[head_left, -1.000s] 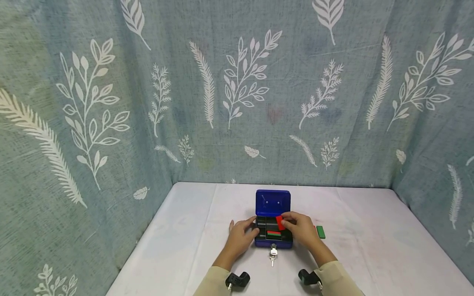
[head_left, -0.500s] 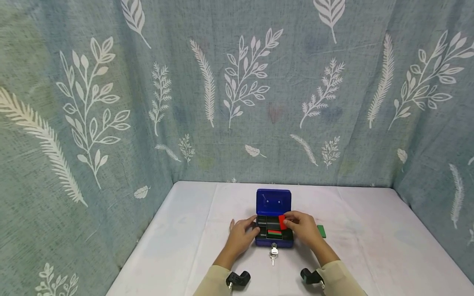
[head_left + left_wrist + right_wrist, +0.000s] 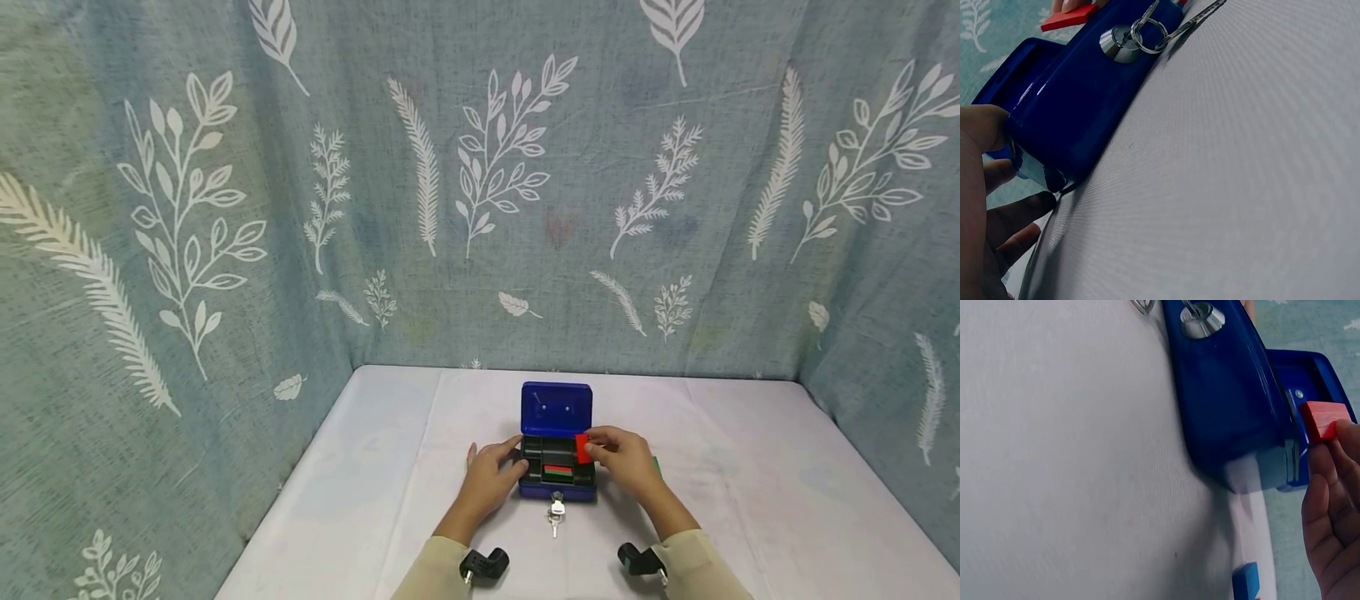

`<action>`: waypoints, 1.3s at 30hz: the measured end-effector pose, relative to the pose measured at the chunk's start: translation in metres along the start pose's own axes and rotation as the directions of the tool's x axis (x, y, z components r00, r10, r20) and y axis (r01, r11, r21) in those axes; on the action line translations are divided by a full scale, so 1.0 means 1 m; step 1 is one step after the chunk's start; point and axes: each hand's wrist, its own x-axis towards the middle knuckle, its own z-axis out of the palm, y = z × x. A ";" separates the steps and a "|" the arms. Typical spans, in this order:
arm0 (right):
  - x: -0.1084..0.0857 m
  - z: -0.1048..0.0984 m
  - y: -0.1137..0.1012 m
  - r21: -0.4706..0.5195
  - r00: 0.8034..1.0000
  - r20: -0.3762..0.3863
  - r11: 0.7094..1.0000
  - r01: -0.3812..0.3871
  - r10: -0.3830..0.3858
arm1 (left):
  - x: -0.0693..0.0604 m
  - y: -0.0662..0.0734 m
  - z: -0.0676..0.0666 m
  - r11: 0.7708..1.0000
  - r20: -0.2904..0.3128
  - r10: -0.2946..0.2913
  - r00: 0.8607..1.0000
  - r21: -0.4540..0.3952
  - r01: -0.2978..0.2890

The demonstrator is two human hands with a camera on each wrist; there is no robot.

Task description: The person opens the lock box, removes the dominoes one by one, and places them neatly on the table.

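Background: a grey-green curtain (image 3: pixel 555 325) with white leaf prints, behind a white-covered table (image 3: pixel 375 433), its cloth smooth with faint creases.

Your right hand (image 3: pixel 632 463) pinches the red block (image 3: pixel 582 448) between thumb and fingertips; it is the nearer hand. Key relation: the block juts left of those fingertips, above the right end of the black tray (image 3: pixel 557 444), so the tray's compartments lie below and left of your grip. Long axis, head view: roughly away from you; tilt, and whether block and rim touch, cannot be told.

Your left hand (image 3: pixel 489 475) rests on the left end of the box (image 3: pixel 1079 106), thumb near the front corner, fingers spread apart along the side.

Materials: block flat, square-edged, matt, wood-like. Box glossy dark blue, apparently painted metal, corners rounded; lid (image 3: pixel 557 408) raised behind your fingertips. Tray looks like moulded plastic; a red and green stack (image 3: pixel 558 471) sits in its front middle compartment, left of and nearer you than the pinch. Shiny conical lock (image 3: pixel 1202 324), keys (image 3: pixel 556 523) hanging from it. Right of your right fingers: a green block (image 3: pixel 657 466), mostly hidden.
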 end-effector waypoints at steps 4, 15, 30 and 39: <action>-0.002 -0.006 0.005 0.029 1.000 -0.002 1.000 0.012 -0.012 | 0.000 0.000 0.001 1.000 0.001 -0.008 1.000 -0.003 0.008; -0.004 -0.021 0.017 -0.051 0.999 -0.020 0.998 0.033 -0.034 | 0.001 -0.002 0.002 1.000 -0.010 0.001 1.000 0.014 -0.001; -0.008 -0.040 0.034 -0.068 0.999 -0.017 0.997 -0.046 0.044 | 0.000 0.001 0.000 0.999 0.012 -0.033 0.999 0.025 0.033; -0.011 -0.047 0.043 -0.133 0.998 -0.019 0.989 -0.063 0.061 | 0.000 0.001 0.000 0.999 0.022 -0.038 0.999 0.028 0.037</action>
